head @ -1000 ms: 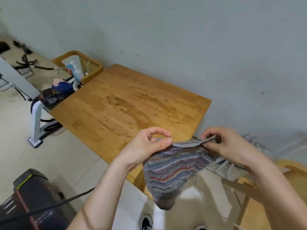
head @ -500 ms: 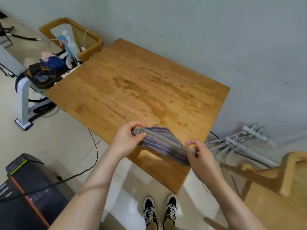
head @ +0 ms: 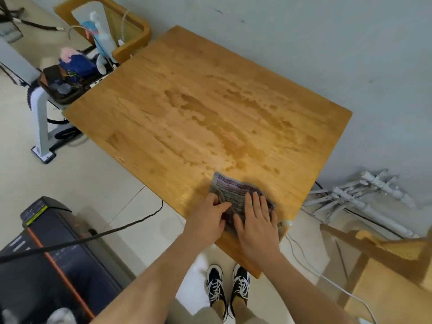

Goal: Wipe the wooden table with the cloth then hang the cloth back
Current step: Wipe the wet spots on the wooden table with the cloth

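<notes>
Wooden table [head: 187,101] shows damp-looking blotches. At its near corner the left hand [head: 208,216] grips the left edge of the striped cloth [head: 230,187] with bent fingers, likely anchoring it. The right hand [head: 256,220] presses flat, fingers straight, ready to wipe.

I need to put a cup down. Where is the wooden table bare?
Free: most of the light wooden table, from the woven basket to the grey wall, though its middle looks wet. Crowded: the near corner, where left hand and right hand rest on the striped cloth.
</notes>
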The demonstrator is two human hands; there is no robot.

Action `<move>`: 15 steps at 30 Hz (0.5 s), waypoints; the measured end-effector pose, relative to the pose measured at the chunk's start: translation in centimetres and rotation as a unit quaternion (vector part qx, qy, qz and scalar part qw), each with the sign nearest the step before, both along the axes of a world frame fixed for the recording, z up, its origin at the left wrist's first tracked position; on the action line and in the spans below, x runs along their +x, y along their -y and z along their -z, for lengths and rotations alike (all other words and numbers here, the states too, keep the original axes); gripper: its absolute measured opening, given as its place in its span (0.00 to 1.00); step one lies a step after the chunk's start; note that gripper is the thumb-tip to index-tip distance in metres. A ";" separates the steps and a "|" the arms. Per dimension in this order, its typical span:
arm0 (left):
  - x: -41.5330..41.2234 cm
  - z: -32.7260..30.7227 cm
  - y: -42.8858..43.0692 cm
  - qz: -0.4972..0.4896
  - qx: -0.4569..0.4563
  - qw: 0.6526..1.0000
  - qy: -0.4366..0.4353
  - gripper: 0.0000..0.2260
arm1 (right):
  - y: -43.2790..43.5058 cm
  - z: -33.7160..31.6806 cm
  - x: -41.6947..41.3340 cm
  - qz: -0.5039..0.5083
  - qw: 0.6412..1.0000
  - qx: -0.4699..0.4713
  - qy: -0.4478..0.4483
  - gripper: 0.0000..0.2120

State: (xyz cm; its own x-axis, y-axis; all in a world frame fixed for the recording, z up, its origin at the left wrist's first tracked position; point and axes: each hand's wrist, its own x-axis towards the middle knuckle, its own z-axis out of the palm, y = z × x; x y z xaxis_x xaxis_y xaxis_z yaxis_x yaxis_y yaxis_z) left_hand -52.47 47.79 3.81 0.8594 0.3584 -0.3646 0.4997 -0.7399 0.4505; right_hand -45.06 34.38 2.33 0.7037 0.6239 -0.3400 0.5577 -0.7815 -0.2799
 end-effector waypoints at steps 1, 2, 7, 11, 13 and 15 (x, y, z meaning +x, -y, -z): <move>0.3 0.0 0.4 0.003 -0.034 0.999 0.002 0.24 | 0.0 0.4 -0.1 -0.008 1.000 -0.007 0.008 0.34; 0.6 -0.2 0.5 0.003 -0.067 0.998 0.002 0.24 | 0.1 0.8 -0.2 -0.016 1.000 -0.013 0.019 0.32; 1.2 -0.4 -0.8 0.012 -0.098 0.995 0.014 0.23 | 1.8 1.0 1.1 0.078 0.995 -0.025 0.053 0.30; 2.0 -0.1 -3.1 0.100 -0.008 0.995 0.008 0.22 | -0.1 1.3 0.4 0.139 0.989 -0.028 0.034 0.32; 2.2 -0.1 -4.2 0.141 0.007 0.990 0.015 0.21 | -1.8 1.3 -0.1 0.193 0.981 -0.009 0.028 0.33; 2.1 0.1 -5.9 0.171 -0.006 0.985 0.036 0.18 | -4.0 1.6 -1.1 0.241 0.970 -0.008 0.026 0.35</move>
State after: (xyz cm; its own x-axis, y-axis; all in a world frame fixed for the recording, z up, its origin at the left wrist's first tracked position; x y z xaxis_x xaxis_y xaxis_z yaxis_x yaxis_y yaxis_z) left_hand -50.41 53.70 3.69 0.9530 0.0399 -0.3002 0.1886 -0.8537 0.4853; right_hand -46.21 38.36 0.78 0.9286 0.2138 -0.3033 0.1403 -0.9589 -0.2465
